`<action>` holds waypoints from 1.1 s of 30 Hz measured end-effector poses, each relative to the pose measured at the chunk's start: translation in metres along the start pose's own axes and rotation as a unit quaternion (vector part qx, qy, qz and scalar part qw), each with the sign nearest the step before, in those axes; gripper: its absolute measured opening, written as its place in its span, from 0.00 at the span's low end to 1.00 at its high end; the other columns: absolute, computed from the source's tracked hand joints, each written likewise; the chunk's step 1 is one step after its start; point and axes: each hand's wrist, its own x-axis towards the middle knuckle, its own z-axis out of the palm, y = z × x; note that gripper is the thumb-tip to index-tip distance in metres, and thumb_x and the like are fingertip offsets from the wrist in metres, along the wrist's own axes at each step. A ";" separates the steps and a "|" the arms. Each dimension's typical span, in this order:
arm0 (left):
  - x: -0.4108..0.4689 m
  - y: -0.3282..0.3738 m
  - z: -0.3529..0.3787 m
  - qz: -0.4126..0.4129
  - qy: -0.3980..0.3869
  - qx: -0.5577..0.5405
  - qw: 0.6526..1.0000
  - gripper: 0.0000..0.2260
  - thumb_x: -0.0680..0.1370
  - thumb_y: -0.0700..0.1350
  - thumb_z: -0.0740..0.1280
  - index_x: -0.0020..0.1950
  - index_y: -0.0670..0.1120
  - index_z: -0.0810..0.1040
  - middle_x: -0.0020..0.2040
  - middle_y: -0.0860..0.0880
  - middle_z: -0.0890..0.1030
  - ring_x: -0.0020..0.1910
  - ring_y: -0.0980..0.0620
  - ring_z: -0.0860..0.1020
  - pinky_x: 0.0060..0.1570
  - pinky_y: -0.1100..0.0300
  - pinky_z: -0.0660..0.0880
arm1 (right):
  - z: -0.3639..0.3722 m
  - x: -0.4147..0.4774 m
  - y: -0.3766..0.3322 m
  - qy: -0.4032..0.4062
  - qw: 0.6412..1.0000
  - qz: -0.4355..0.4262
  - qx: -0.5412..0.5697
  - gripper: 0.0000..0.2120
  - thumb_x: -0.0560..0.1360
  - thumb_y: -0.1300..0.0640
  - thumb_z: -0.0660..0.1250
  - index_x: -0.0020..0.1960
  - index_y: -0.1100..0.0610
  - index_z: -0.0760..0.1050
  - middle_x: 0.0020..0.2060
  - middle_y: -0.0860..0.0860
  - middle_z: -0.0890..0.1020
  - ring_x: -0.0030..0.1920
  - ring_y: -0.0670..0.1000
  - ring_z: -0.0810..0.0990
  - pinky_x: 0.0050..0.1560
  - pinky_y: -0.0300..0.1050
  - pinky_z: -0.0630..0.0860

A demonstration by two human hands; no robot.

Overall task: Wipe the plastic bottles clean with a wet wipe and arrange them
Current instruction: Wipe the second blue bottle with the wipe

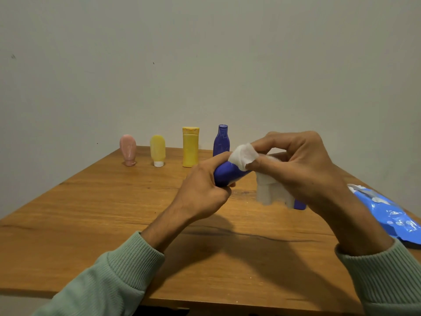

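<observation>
My left hand [202, 190] grips a blue plastic bottle [227, 174], held on its side above the wooden table [114, 213]. My right hand [296, 165] pinches a white wet wipe [243, 156] against the bottle's upper end, and the rest of the wipe hangs below the hand. A row stands along the table's far edge: a pink bottle [128, 149], a pale yellow tube [157, 150], a yellow bottle [190, 147] and a blue bottle [221, 140]. Part of another blue thing [299, 204] shows under my right hand.
A blue wet wipe pack [387, 213] lies at the table's right edge, close to my right wrist. A plain wall rises just behind the row of bottles. The table's near edge runs below my green sleeves.
</observation>
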 end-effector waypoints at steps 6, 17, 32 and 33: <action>0.002 0.001 0.003 -0.029 -0.017 0.048 0.998 0.23 0.72 0.34 0.70 0.64 0.49 0.71 0.50 0.48 0.79 0.47 0.51 0.79 0.54 0.50 0.78 | 0.006 0.001 0.016 0.180 0.966 -0.051 -0.179 0.08 0.72 0.54 0.71 0.49 0.46 0.75 0.36 0.34 0.75 0.37 0.37 0.77 0.35 0.27 0.71; -0.010 0.010 0.010 0.065 0.054 0.265 0.960 0.24 0.74 0.45 0.68 0.68 0.51 0.66 0.50 0.52 0.77 0.41 0.53 0.74 0.43 0.59 0.72 | 0.019 -0.005 0.019 0.190 0.917 -0.087 -0.340 0.06 0.75 0.55 0.68 0.49 0.55 0.81 0.38 0.48 0.79 0.34 0.44 0.74 0.33 0.29 0.65; -0.007 0.002 0.012 0.024 0.138 0.192 0.971 0.27 0.70 0.42 0.74 0.64 0.47 0.65 0.54 0.48 0.75 0.47 0.47 0.78 0.44 0.50 0.80 | 0.007 0.002 0.022 0.085 0.970 -0.058 -0.221 0.08 0.72 0.56 0.71 0.50 0.56 0.82 0.39 0.44 0.78 0.38 0.40 0.76 0.37 0.32 0.68; -0.006 0.002 0.011 0.022 0.144 0.187 0.971 0.27 0.70 0.41 0.74 0.64 0.48 0.64 0.53 0.50 0.74 0.46 0.47 0.78 0.43 0.49 0.81 | 0.004 0.003 0.023 0.118 0.966 -0.061 -0.221 0.08 0.72 0.56 0.71 0.50 0.56 0.81 0.38 0.45 0.78 0.38 0.41 0.76 0.37 0.33 0.68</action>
